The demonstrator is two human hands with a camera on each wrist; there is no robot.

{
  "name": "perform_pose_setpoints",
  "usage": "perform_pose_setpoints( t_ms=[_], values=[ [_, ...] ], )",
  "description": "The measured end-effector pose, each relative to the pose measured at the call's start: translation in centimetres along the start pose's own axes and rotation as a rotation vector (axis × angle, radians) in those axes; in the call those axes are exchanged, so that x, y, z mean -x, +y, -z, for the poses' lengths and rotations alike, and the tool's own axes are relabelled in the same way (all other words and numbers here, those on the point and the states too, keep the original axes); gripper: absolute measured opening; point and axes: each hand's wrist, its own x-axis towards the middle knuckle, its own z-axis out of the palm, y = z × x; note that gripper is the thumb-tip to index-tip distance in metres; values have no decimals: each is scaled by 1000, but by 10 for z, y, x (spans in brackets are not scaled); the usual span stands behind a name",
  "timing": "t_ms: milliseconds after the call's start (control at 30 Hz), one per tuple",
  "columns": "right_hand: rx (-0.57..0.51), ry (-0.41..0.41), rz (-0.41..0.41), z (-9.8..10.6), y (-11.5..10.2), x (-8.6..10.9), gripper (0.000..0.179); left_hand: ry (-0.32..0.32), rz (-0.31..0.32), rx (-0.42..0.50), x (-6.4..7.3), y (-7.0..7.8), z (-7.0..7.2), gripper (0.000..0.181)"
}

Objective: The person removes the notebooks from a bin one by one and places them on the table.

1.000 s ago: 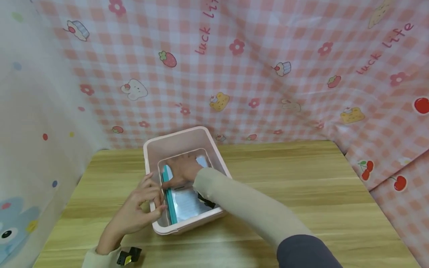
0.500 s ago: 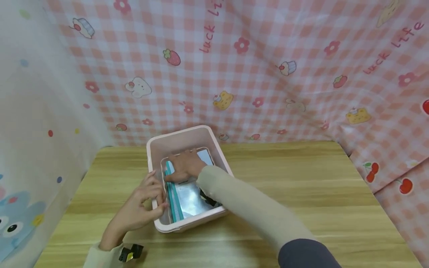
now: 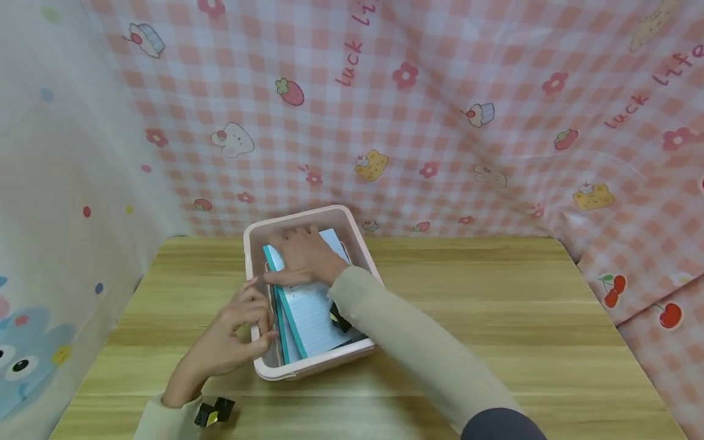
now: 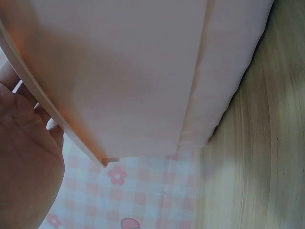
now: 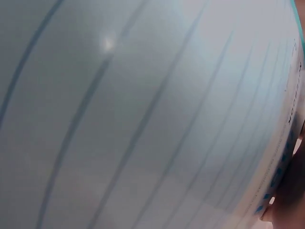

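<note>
A pale pink plastic bin (image 3: 308, 366) stands on the table, with notebooks inside. On top is a notebook (image 3: 316, 324) with a teal spine and a ruled light-blue cover, turned askew over a second teal-spined notebook (image 3: 289, 345). My right hand (image 3: 307, 256) reaches into the bin and grips the upper notebook across its far part, thumb by the spine, fingers at the far edge. Its lined cover (image 5: 128, 114) fills the right wrist view. My left hand (image 3: 236, 330) holds the bin's left rim; in the left wrist view its fingers pass behind the rim.
The wooden table (image 3: 467, 305) extends to both sides of the bin. A pink checked cloth (image 3: 440, 140) hangs behind, and a pale cloth (image 3: 110, 171) hangs at the left. Something dark (image 3: 352, 341) shows in the bin's near right corner.
My right hand has moved toward the bin's far end with the upper notebook, which has risen and turned off the lower one. My left hand stays on the rim. The view shifts slightly.
</note>
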Motion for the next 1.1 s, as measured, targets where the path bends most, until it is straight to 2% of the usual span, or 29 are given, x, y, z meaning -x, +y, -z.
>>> perform_pose_setpoints(
  t_ms=[367, 500, 600, 767, 1000, 1100],
  values=[
    [-17, 141, 7, 26, -2, 9, 73, -17, 61, -26, 0, -2, 1, 38],
    [-9, 215, 23, 33, -6, 14, 69, -20, 79, -20, 1, -2, 2, 38],
    [9, 268, 34, 39, -10, 18, 59, -21, 86, -21, 2, -1, 2, 38],
    [25, 346, 63, 49, -16, 23, 47, -18, 65, -25, 1, 0, 2, 38],
    [24, 435, 90, 71, -24, 34, 47, 1, -27, 11, -1, 0, 1, 39],
    [20, 504, 113, 83, -25, 40, 45, 8, -49, 12, -2, -1, 1, 39]
  ],
)
